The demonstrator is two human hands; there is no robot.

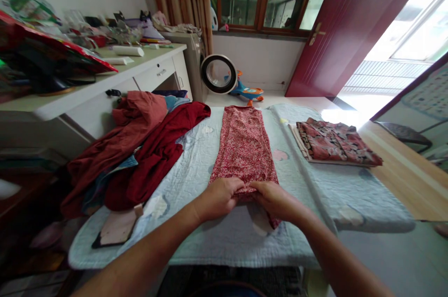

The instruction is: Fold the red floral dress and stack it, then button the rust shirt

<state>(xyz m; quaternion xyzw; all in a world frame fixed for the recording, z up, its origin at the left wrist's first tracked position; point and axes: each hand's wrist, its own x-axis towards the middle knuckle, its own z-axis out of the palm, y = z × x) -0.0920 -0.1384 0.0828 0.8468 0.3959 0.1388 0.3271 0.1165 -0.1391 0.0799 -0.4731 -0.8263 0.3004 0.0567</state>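
Observation:
A red garment with a small pale floral print [247,148] lies lengthwise on the light blue quilted cover [192,236], folded into a long narrow strip. At its near end, my left hand [222,198] is closed on the cloth edge. My right hand [276,199] pinches the same edge just beside it, thumbs almost meeting. A small flap of the garment hangs below my right hand. The fingers beneath the fabric are hidden.
Dark red and rust-coloured clothes [147,166] are heaped on the left, near a pink flat case [117,227]. Folded patterned clothes [338,141] lie at the right. Beyond are a white desk [140,78], a washing machine with its round door open [219,74] and a red door [343,22].

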